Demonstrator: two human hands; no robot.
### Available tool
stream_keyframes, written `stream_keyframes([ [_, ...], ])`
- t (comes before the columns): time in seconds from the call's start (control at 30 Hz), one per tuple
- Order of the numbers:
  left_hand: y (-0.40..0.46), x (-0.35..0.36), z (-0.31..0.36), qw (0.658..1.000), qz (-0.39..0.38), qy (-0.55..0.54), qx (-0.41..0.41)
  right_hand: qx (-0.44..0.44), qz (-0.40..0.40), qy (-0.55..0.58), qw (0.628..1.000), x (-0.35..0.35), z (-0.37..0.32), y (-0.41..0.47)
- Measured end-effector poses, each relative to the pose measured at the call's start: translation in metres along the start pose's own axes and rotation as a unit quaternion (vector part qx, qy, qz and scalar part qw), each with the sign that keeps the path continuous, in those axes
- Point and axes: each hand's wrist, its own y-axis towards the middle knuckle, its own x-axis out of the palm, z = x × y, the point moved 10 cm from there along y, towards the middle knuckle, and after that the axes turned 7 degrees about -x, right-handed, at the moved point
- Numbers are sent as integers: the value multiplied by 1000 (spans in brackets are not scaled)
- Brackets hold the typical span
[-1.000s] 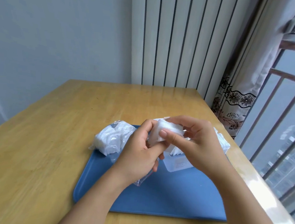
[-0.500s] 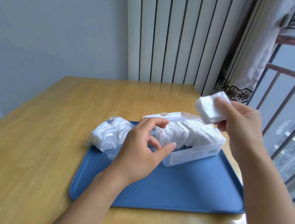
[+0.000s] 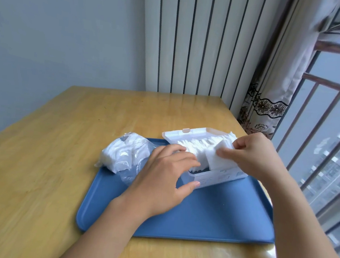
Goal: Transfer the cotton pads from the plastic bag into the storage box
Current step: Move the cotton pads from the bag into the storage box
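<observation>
A clear storage box (image 3: 218, 177) with its lid (image 3: 187, 133) swung open stands on the blue tray (image 3: 208, 218), packed with upright white cotton pads (image 3: 196, 147). My right hand (image 3: 253, 154) pinches a small stack of cotton pads (image 3: 221, 158) and holds it down in the box's near end. My left hand (image 3: 162, 181) rests with spread fingers against the row of pads and the box's left end, thumb at the box wall. The clear plastic bag (image 3: 124, 152) with more pads lies at the tray's left corner.
The tray sits on a wooden table (image 3: 48, 169). A white radiator (image 3: 193, 42) stands behind the table. A patterned curtain (image 3: 271, 92) and a window railing (image 3: 328, 142) are at the right.
My right hand has brought the stack of pads down from above the box into its near end. My left hand has moved right from the bag to the row of pads.
</observation>
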Motion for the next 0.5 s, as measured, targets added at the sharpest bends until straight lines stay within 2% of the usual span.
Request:
stream_keyframes([
  [0.07,-2,8,-1,1000,-21,10,10,-15,-10,-4,1000,-1,-3,0],
  [0.17,-2,10,-3,999,-31,9,8,10,-59,-18,998,2,6,0],
  [0.27,-1,10,-2,999,-35,3,7,36,-82,-132,987,9,13,2],
  [0.37,0,11,0,999,-33,0,10,71,-64,-260,961,10,7,3],
  [0.5,0,9,-1,1000,-24,-9,11,92,-57,-300,948,10,3,2],
])
